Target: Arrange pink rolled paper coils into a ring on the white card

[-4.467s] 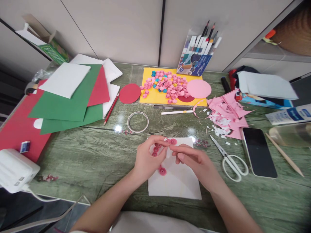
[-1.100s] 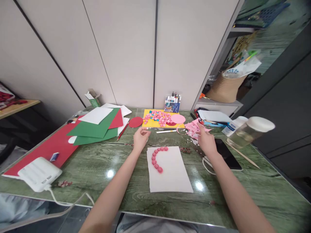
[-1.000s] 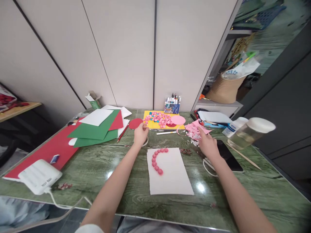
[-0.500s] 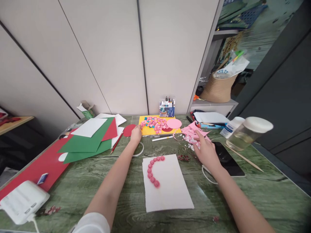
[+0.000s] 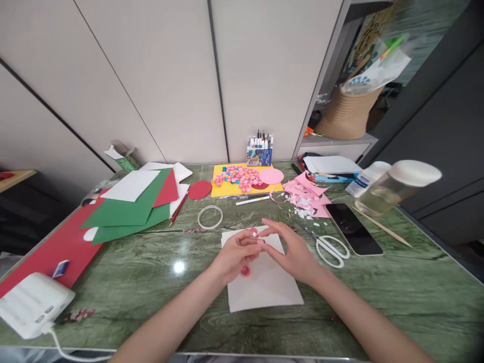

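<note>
Above the white sheet (image 5: 264, 287), my left hand (image 5: 236, 257) pinches a small pink button-like piece (image 5: 254, 232) with a white square on its face. Close on the right, my right hand (image 5: 291, 252) has its thumb and forefinger apart around that piece, the thumb near the left fingertips. I see nothing held in it. One round pink piece (image 5: 245, 271) shows on the sheet below the left hand; my hands hide most of the others. Farther back, a pile of pink and blue pieces (image 5: 242, 176) lies on yellow paper (image 5: 223, 191).
Scissors (image 5: 333, 249) and a phone (image 5: 355, 229) lie to the right, near pink paper scraps (image 5: 306, 194) and white bits. A tape roll (image 5: 210, 217) sits left of the sheet. Green paper (image 5: 121, 214) and a white charger (image 5: 36, 305) are at left; a lidded jar (image 5: 397, 189) stands right.
Both hands have come back toward me over the white sheet, the left from the pink pile, the right from the scraps. The scissors and tape roll are now uncovered.
</note>
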A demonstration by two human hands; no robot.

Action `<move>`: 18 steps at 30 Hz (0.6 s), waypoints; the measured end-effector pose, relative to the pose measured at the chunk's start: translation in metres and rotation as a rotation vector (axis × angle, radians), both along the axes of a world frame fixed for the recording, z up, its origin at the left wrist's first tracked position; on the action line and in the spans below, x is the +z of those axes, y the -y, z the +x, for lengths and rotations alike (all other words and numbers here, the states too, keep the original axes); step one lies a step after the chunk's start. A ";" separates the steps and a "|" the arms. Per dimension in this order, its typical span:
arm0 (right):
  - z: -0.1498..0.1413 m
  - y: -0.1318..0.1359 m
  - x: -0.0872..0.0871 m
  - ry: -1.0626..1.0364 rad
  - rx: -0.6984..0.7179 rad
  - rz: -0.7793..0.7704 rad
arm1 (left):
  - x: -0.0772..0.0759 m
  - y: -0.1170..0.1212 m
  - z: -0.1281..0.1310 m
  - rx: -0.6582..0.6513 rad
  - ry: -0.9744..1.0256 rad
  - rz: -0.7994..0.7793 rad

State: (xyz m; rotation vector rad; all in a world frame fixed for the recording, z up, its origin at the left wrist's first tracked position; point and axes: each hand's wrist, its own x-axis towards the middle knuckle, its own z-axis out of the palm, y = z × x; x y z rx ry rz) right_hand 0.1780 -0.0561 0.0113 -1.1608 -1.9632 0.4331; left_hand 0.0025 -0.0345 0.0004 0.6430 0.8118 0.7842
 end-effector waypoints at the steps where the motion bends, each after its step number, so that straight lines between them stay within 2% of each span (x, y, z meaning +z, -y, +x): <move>1: -0.001 0.001 -0.001 0.008 0.012 0.011 | -0.001 0.000 -0.001 0.004 -0.005 -0.010; 7: 0.002 -0.003 -0.010 0.034 0.075 -0.028 | -0.005 -0.002 -0.005 -0.003 0.006 -0.039; 12: 0.001 -0.005 -0.014 -0.002 0.001 -0.058 | 0.002 -0.001 -0.002 0.038 0.063 -0.175; 15: 0.000 -0.004 -0.014 -0.004 -0.011 -0.029 | 0.003 0.000 0.000 0.058 0.087 -0.239; 18: -0.001 -0.004 -0.013 0.023 0.011 0.056 | 0.002 0.000 0.000 0.089 0.100 -0.230</move>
